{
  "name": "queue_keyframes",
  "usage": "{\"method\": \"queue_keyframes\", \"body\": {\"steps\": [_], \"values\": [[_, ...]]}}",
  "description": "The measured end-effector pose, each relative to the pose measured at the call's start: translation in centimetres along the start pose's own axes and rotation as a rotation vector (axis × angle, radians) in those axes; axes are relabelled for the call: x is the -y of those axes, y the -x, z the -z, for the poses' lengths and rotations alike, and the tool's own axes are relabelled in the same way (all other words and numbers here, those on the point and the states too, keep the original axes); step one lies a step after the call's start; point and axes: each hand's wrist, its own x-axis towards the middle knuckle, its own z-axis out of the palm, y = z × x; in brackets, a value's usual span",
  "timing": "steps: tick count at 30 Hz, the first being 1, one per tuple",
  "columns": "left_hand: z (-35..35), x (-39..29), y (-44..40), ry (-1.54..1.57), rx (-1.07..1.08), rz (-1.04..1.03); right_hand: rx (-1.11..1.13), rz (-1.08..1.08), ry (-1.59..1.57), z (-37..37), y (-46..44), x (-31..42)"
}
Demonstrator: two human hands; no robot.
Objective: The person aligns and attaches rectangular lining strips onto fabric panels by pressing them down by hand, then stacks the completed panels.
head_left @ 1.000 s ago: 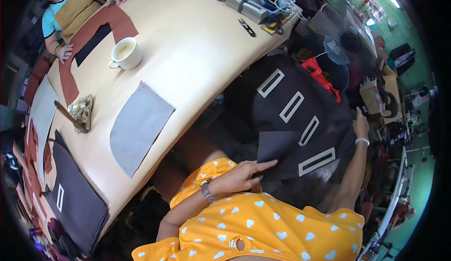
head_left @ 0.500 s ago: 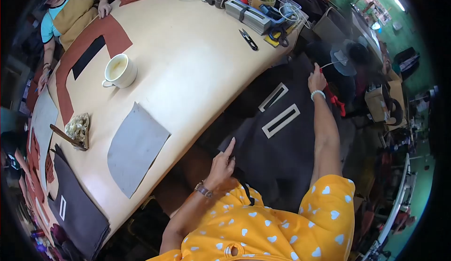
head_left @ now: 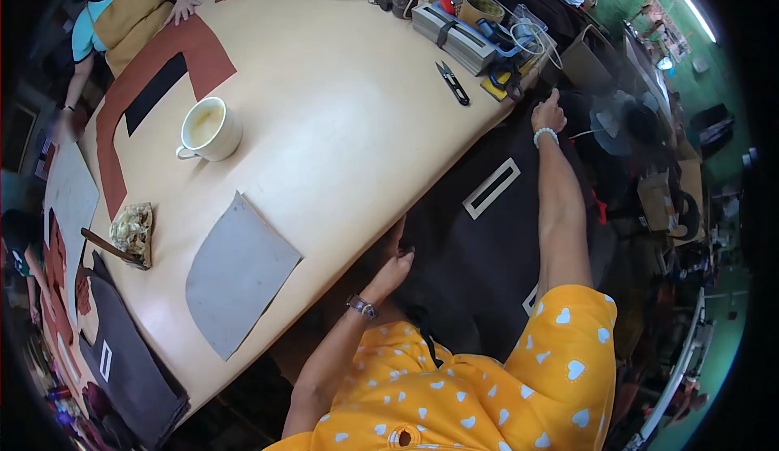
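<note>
- Between our two hands, low beside the big smooth cream table [head_left: 341, 77], is a wide dark brown cloth [head_left: 479, 264]. It has a pale, long, hollow box shape [head_left: 492, 189] on it, and part of another peeps out by our right forearm.
- At the cloth's far end, our right hand [head_left: 549, 114], with pale beads at the wrist, is curled up tight. We cannot tell if cloth is pinched inside.
- Closer to us, our left hand [head_left: 393, 268], with a watch [head_left: 362, 306] at the wrist, has bent fingers near the table edge. We cannot tell if it grips anything.
- We think this step is spreading or shifting the cloth. A good next move calls for a sure hold and a gentle, flat pull.
- Just beside our left hand runs the long table edge, which could snag the cloth. Our room to move follows the cloth, between that edge and our right arm.
- Left of our left hand, a flat grey piece with one curved side [head_left: 243, 276] lies near the edge.
- Across the edge from our right hand are small black snips [head_left: 453, 84], best not bumped.
</note>
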Motion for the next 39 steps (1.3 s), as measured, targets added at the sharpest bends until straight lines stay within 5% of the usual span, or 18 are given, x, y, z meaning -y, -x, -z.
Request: {"method": "queue_keyframes", "body": {"steps": [7,12,17,21,23,29,35,39], "values": [[-0.2,5.2,2.8,-0.284,-0.015,-0.296,0.087,-0.156,-0.135,0.1,3.8,1.7],[3.0,0.0,7.0,-0.159,0.41,0.276,0.105,-0.319,-0.333,0.5,7.0,0.3],[4.8,-2.8,10.9,-0.167,0.344,0.053,-0.266,0.047,-0.7,-0.5,9.5,0.3],[7.8,-3.9,14.2,-0.124,0.127,-0.111,-0.341,0.392,-0.806,6.3,14.7,7.6],[9.3,-4.4,15.5,-0.167,-0.034,-0.214,-0.244,0.469,-1.082,10.6,18.6,12.5],[15.8,-7.8,22.3,0.089,-0.649,-0.158,0.059,0.721,-1.222,16.0,30.0,22.3],[25.8,-5.3,29.1,-0.554,-1.503,-0.053,0.308,0.771,-1.161,18.4,38.3,24.6],[31.7,-1.6,30.9,-0.723,-1.538,0.214,0.432,0.632,-1.349,15.6,37.5,24.5]]}}
